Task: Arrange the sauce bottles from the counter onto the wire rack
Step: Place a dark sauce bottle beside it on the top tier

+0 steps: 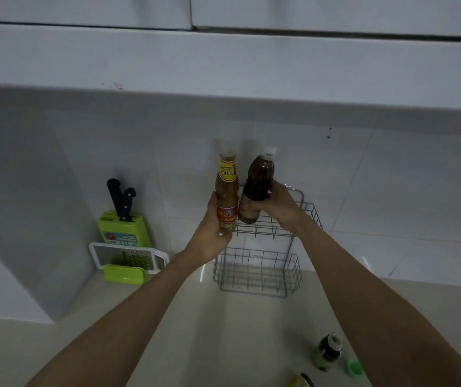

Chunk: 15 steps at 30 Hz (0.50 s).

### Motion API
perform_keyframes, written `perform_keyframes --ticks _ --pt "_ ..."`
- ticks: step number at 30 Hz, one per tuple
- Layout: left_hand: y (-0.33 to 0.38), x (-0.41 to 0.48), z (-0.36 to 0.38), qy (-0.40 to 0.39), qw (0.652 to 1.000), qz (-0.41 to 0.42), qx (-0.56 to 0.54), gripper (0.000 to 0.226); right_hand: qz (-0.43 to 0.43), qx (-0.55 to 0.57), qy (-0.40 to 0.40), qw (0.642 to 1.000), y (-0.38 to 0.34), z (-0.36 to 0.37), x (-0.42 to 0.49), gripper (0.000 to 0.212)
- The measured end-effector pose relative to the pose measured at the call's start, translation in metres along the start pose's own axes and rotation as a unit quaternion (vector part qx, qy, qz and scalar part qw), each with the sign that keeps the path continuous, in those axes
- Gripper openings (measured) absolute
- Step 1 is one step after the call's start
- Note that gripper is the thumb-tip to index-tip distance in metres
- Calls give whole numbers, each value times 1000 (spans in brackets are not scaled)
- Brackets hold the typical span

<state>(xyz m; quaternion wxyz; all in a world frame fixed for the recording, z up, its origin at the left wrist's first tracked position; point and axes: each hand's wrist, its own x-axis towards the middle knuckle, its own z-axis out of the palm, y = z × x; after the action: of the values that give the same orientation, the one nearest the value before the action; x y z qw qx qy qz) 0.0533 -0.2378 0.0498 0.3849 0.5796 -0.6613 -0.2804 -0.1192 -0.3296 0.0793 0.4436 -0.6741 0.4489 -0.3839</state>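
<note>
My left hand (209, 233) grips the lower part of a tall brown sauce bottle (226, 188) with a yellow and red label and a pale cap. My right hand (281, 208) holds a dark brown sauce bottle (257, 185) with a white cap, tilted slightly. Both bottles are up at the top tier of the grey wire rack (263, 272), which hangs on the tiled wall with two basket tiers. The lower tier holds nothing. A dark bottle with a green label (327, 351) stands on the counter at the lower right.
A green knife block (124, 227) with two black-handled knives stands at the left, with a white and green slicer (129, 261) leaning in front of it. A small green cap (355, 367) and a yellow item (303, 381) lie near the frame's bottom. A white cabinet overhangs the counter.
</note>
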Motion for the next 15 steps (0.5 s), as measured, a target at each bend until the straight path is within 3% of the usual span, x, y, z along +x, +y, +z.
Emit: perform_keyframes --ticks 6,12,15 --pt "-2 -2 -2 -2 1000 1 -7 96 13 -16 -31 999 4 -3 3 76" --pt "-2 -4 -1 2 1000 6 0 97 41 1 -58 997 6 1 -2 51" --pt "-2 -5 -1 1 1000 7 -4 97 42 -10 -61 997 4 4 -1 57"
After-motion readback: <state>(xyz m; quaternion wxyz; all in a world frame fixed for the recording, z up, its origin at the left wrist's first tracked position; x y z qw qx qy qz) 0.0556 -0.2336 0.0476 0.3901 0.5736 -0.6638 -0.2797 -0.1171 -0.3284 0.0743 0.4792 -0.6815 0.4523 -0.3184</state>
